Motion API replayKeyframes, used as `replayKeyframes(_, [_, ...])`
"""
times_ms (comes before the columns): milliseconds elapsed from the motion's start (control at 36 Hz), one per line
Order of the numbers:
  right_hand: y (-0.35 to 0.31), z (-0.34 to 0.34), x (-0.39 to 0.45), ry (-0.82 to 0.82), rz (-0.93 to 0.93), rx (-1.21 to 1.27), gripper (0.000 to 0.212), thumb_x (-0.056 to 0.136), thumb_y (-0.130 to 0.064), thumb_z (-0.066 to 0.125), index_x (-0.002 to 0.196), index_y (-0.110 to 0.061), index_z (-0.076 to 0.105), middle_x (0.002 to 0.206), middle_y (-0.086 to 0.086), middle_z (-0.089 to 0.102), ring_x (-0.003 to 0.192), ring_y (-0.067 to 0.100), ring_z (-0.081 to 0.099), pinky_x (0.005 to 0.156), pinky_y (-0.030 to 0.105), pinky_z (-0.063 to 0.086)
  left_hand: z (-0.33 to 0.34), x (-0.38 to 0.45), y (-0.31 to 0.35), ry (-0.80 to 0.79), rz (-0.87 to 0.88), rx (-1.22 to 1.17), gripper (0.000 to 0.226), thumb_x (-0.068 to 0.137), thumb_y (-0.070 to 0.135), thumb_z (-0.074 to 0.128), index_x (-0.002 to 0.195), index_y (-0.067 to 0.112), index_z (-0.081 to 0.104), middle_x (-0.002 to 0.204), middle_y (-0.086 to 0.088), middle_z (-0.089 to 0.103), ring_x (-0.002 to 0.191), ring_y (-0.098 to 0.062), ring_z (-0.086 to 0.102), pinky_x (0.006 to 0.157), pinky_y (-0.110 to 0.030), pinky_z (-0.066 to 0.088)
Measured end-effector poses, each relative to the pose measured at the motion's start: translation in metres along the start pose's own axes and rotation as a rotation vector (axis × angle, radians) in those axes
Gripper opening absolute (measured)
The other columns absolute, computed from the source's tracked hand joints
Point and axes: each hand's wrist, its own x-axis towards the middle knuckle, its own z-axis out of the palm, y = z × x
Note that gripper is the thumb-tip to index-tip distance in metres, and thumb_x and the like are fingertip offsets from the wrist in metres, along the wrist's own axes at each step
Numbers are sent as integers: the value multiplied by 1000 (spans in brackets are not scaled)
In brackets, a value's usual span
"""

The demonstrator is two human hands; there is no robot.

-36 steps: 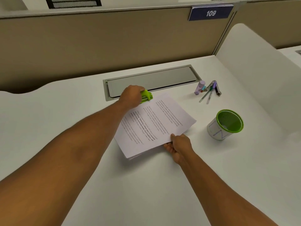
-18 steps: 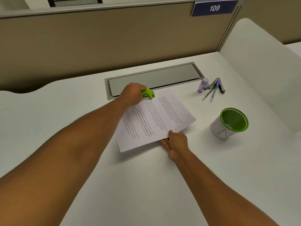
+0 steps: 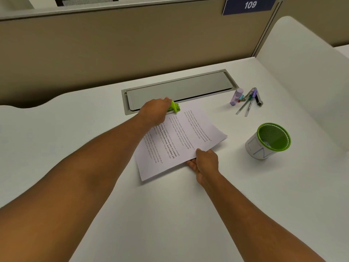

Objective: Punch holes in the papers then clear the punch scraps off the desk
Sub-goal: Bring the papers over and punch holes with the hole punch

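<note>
Head view: white desk [image 3: 170, 214], tan partition [image 3: 132, 44] behind, plate "109" [image 3: 250, 5]. Left hand [image 3: 154, 111] clamps down over green punch [image 3: 174, 107] at the papers' [image 3: 181, 140] far edge, just before a grey cable tray [image 3: 179, 89]. Right hand [image 3: 204, 163] pinches their near edge. Right of it: green mesh cup [image 3: 269, 140]; beyond, pens [image 3: 247, 101].

1 head view, looking forward-down, apparently close over desk [image 3: 188, 214].

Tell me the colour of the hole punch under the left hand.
Bright lime green; the hole punch shows in the head view, mostly covered by the left hand.
</note>
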Motion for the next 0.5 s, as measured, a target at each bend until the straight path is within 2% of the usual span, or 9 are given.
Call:
replayKeyframes(111, [-3, -2, 2, -5, -41, -153, 27, 94, -9, 48, 118, -17, 57, 105, 7, 71, 81, 22, 72, 55, 29, 59, 3, 1, 0, 11, 39, 51, 72, 87, 13, 68, 148, 13, 29, 135, -11, 56, 110, -29, 61, 88, -38, 50])
replayKeyframes(250, [-6, -4, 8, -3, -89, -397, 22, 94, -17, 45, 111, -15, 59, 88, 12, 73, 54, 22, 67, 53, 32, 59, 7, 2, 0, 4, 52, 86, 75, 88, 11, 66, 151, 12, 24, 151, -11, 40, 124, -32, 53, 97, -41, 47])
replayKeyframes(361, [-6, -5, 13, 0, -103, -438, 21, 97, -18, 45, 114, -17, 56, 90, 10, 72, 51, 19, 67, 52, 30, 57, 16, 4, 4, -32, 50, 156, 77, 91, 11, 61, 154, 9, 15, 161, -11, 20, 137, -33, 39, 102, -45, 43])
replayKeyframes(500, [-4, -8, 17, -4, -120, -422, 15, 99, -17, 48, 111, -22, 54, 91, 6, 73, 51, 18, 69, 52, 28, 56, 19, 8, 1, -49, 52, 166, 78, 91, 9, 57, 154, 8, 12, 162, -11, 16, 139, -33, 37, 104, -45, 41])
